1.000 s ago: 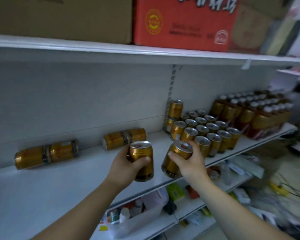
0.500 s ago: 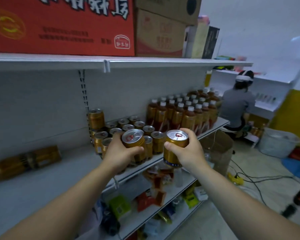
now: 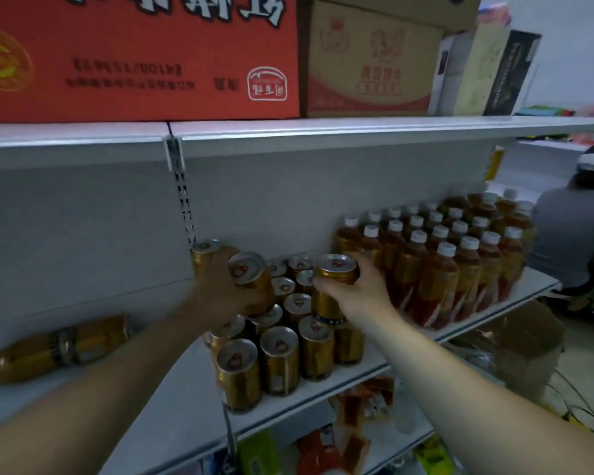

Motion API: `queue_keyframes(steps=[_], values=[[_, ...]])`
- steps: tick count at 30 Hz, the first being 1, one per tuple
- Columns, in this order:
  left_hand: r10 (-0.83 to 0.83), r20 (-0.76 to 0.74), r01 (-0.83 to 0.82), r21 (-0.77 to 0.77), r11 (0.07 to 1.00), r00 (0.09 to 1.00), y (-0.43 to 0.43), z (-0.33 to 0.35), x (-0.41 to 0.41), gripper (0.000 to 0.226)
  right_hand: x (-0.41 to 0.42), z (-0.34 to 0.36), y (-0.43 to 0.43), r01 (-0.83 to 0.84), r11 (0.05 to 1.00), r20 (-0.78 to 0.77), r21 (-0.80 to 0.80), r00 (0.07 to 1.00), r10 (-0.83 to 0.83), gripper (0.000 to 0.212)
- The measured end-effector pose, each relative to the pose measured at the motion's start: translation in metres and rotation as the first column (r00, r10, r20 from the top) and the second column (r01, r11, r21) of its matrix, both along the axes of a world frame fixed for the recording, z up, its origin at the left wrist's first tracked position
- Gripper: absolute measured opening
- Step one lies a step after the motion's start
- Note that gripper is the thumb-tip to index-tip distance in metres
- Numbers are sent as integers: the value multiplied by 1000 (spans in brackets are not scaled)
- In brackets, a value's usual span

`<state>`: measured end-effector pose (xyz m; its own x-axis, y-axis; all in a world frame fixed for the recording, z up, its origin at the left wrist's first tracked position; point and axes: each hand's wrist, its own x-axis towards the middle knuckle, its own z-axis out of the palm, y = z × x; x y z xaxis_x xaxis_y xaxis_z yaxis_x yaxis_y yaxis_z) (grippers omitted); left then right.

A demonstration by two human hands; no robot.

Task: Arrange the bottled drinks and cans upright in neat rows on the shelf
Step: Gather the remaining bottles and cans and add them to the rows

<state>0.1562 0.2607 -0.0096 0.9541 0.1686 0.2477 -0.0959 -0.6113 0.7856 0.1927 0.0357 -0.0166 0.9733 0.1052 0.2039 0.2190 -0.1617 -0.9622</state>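
Note:
My left hand (image 3: 216,293) grips a gold can (image 3: 252,281), tilted, above the back left of the block of upright gold cans (image 3: 278,358) on the white shelf (image 3: 172,399). My right hand (image 3: 360,293) holds a second gold can (image 3: 333,286) upright over the right side of that block. One can (image 3: 203,250) stands stacked higher at the back, partly hidden by my left hand. Rows of brown bottled drinks (image 3: 439,269) with white caps stand to the right. A pair of gold cans (image 3: 59,347) lies on its side at the left.
Red and brown cartons (image 3: 144,60) sit on the upper shelf (image 3: 323,132), low over the cans. Snack packets (image 3: 354,409) fill the shelf below. A person in grey (image 3: 570,241) crouches at the right, near a cardboard box (image 3: 528,341) on the floor.
Both hands have carried their cans forward from in front of the shelf edge to over the block of upright cans. The view has come closer to the shelf.

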Motion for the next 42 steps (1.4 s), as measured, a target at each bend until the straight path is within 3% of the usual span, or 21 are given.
queue_keyframes(steps=[5, 9, 13, 15, 18, 25, 29, 34, 37, 42], values=[[79, 48, -89, 267, 960, 996, 28, 18, 60, 56, 71, -1, 36, -106, 992, 15, -75, 994, 107, 46], [260, 34, -229, 588, 776, 965, 37, 16, 85, 70, 116, -5, 64, -190, 976, -15, -102, 982, 190, 42], [464, -59, -341, 598, 725, 884, 42, 0, 102, 71, 153, -19, 95, -306, 944, -72, -126, 951, 299, 59], [441, -55, -289, 682, 672, 896, 38, -2, 107, 61, 159, -28, 98, -272, 955, -76, -116, 961, 264, 61], [450, -32, -273, 755, 596, 892, 33, -5, 112, 57, 172, -34, 106, -352, 919, -27, -178, 935, 353, 59], [453, -30, -223, 840, 494, 891, 36, -10, 109, 85, 186, -39, 107, -349, 815, 95, -462, 894, 437, 79], [498, -139, -187, 815, 549, 856, 28, 4, 107, 87, 192, -25, 106, -367, 743, 67, -560, 874, 482, 82], [584, -128, -402, 606, 686, 802, 7, 3, 76, 82, 187, -5, 101, -194, 545, 133, -816, 853, 504, 96], [585, -160, -420, 550, 722, 795, 1, -4, 36, 83, 172, 9, 103, -66, 489, 284, -870, 744, 605, 91], [631, -258, -482, 459, 746, 731, 16, -20, -42, 81, 117, 31, 142, -166, 396, 204, -903, 646, 736, 83]])
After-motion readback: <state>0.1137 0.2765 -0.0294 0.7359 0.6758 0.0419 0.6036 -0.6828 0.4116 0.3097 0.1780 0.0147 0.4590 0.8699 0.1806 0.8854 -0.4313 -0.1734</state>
